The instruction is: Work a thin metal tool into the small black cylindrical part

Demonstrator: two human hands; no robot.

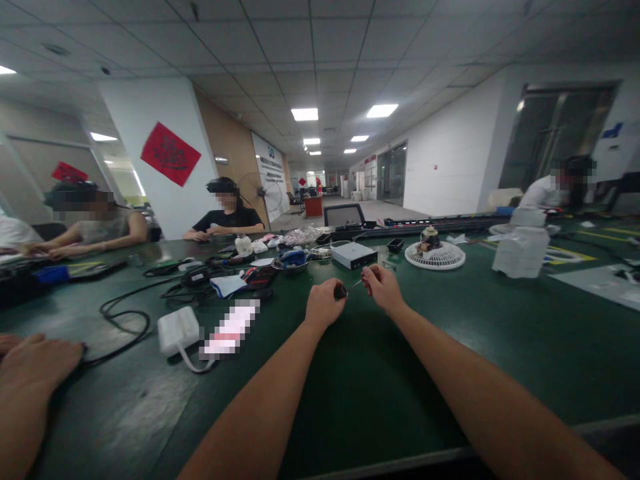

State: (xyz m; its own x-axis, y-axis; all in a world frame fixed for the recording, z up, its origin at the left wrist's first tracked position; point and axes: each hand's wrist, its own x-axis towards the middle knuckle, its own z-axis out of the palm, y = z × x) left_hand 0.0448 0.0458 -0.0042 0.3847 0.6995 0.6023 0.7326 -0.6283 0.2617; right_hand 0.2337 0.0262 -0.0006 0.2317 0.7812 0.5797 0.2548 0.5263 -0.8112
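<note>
Over the green table, my left hand (324,303) is closed around a small dark round part (341,291) with a lighter rim; its exact kind is too small to make out. Just to the right, my right hand (383,288) pinches a thin metal rod (357,283) whose tip points left at the round part. Whether the tip touches it I cannot tell, and the rod's other end is hidden by the fingers. Beyond my hands sits a grey box-shaped device (354,255) with a dark front.
Right of the box lies a white fan grille (435,256) with a motor on it, then a white plastic housing (521,252). Leftward are a white charger (179,331), a blurred phone (231,328), black cables (125,333) and another person's hand (40,363). Several people sit around.
</note>
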